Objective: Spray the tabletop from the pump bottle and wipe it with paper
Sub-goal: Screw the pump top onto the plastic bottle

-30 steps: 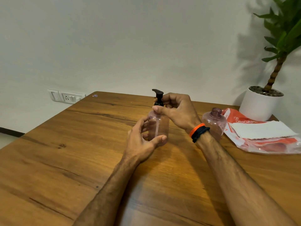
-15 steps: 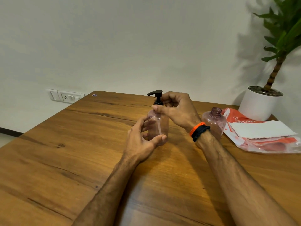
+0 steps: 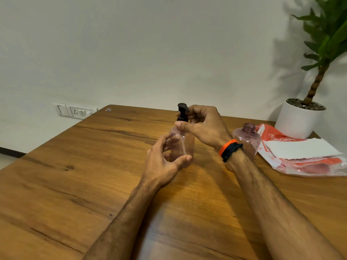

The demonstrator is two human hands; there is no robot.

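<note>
My forearms were bare, with no sleeves reaching them, and both carried dark hair. On my right wrist, just behind my right hand [image 3: 204,128], I wore an orange band [image 3: 226,146] with a black band [image 3: 232,151] beside it. My left hand [image 3: 163,162] and wrist wore nothing.

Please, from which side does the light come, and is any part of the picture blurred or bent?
Head view: the plant throws its shadow left onto the wall, so the light comes from the right; the table shows a soft sheen; the hands look sharp; I see no clear bending.
</note>
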